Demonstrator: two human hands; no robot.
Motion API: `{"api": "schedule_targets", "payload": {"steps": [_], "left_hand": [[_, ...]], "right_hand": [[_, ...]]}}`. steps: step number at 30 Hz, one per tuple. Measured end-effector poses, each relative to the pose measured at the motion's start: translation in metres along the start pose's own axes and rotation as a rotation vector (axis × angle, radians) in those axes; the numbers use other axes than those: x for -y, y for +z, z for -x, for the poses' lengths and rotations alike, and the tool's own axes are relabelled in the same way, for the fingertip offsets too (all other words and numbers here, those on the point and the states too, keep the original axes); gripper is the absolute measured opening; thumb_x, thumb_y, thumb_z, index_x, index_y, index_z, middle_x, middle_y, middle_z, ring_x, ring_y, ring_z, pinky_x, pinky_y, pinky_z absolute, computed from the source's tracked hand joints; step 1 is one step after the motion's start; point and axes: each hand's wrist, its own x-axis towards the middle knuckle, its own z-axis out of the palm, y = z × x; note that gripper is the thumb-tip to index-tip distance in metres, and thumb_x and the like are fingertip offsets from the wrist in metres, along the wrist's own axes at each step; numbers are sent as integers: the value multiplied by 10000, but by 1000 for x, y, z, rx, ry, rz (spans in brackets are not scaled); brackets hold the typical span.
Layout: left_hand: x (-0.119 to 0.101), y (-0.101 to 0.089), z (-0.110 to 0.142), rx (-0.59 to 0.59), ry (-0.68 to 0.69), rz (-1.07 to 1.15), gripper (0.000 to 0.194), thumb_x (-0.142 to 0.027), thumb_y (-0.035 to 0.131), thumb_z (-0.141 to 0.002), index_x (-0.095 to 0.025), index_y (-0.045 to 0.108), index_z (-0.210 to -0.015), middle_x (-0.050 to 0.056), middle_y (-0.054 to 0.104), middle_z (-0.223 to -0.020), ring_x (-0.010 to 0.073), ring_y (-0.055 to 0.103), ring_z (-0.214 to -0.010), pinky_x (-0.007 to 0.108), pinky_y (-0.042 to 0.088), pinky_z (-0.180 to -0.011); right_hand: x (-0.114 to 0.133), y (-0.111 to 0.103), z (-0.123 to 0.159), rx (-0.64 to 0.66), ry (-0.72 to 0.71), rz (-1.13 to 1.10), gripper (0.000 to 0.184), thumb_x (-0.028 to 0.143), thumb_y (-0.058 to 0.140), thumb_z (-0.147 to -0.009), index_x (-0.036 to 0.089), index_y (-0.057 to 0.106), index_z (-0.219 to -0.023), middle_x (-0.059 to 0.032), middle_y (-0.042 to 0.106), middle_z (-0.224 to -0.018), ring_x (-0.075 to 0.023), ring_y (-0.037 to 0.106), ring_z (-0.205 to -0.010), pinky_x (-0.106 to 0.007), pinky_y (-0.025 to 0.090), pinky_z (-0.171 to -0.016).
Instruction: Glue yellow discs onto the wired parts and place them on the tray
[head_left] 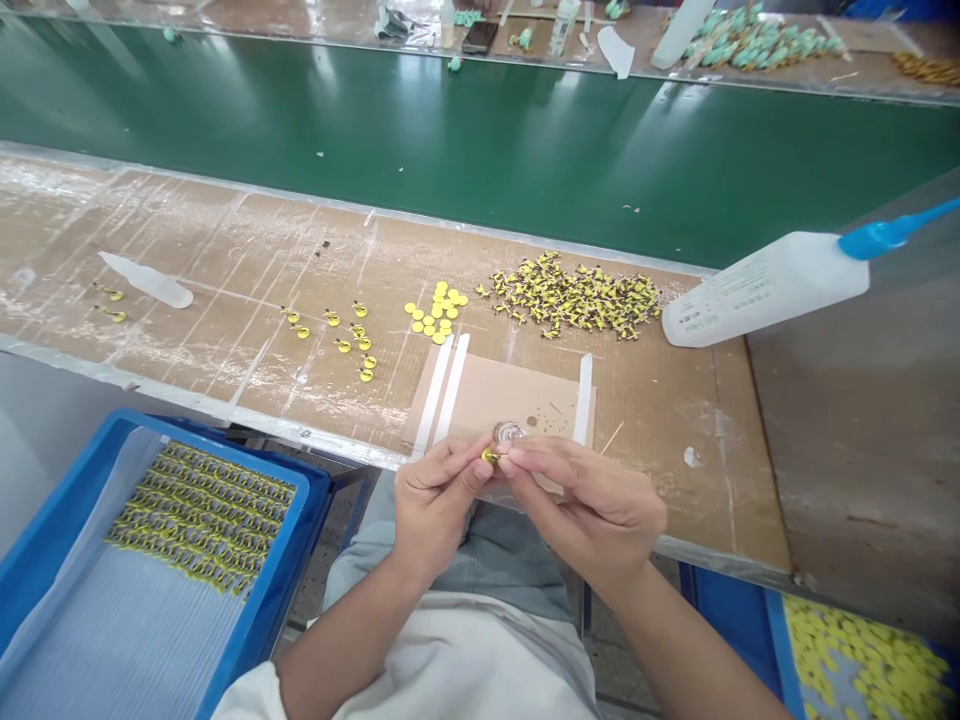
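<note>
My left hand [439, 492] pinches a small yellow figure piece [489, 455] between thumb and fingertips, just past the table's near edge. Close against it, my right hand [600, 500] is closed in a pinch on a thin pale stick [503, 457], whose tip meets the yellow piece. Fingers hide most of both. Right behind the fingertips sits a small clear round dish [509, 432] on a taped cardboard sheet [495, 385]. Beyond the sheet are loose yellow discs [439, 312] and a heap of small yellow and black figures [574, 295].
Several figures on discs [360, 335] lie left of the sheet. A white bottle with a blue nozzle [772, 288] leans at right. A blue tray [289, 540] holds rows of pieces; a bin of yellow discs [862, 660] is lower right. A green belt [450, 140] runs behind.
</note>
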Motion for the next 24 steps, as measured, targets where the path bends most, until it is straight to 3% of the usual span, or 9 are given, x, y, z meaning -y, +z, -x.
{"api": "schedule_targets", "payload": {"steps": [9, 17, 24], "left_hand": [[-2, -4, -2, 55, 40, -19, 208, -201, 775, -794, -264, 797, -990, 28, 721, -828, 126, 690, -791, 223, 604, -738], [-8, -5, -3, -26, -15, 23, 172, -206, 863, -676, -244, 818, -837, 39, 778, -765, 152, 717, -615, 240, 624, -597], [-16, -10, -2, 42, 144, -16, 151, -157, 843, -699, -239, 819, -824, 28, 757, -728, 122, 703, -666, 203, 596, -658]], "right_hand": [[1, -3, -3, 28, 29, -57, 407, 1, 743, -767, 286, 742, -1057, -11, 781, -926, -187, 751, -782, -326, 632, -777], [-2, -2, 0, 57, 99, -155, 409, -18, 733, -765, 278, 745, -1047, -15, 774, -909, -183, 735, -786, -341, 614, -770], [2, -3, -9, 170, -7, -178, 448, -9, 676, -809, 302, 714, -1130, -9, 777, -860, -204, 747, -840, -342, 626, -746]]}}
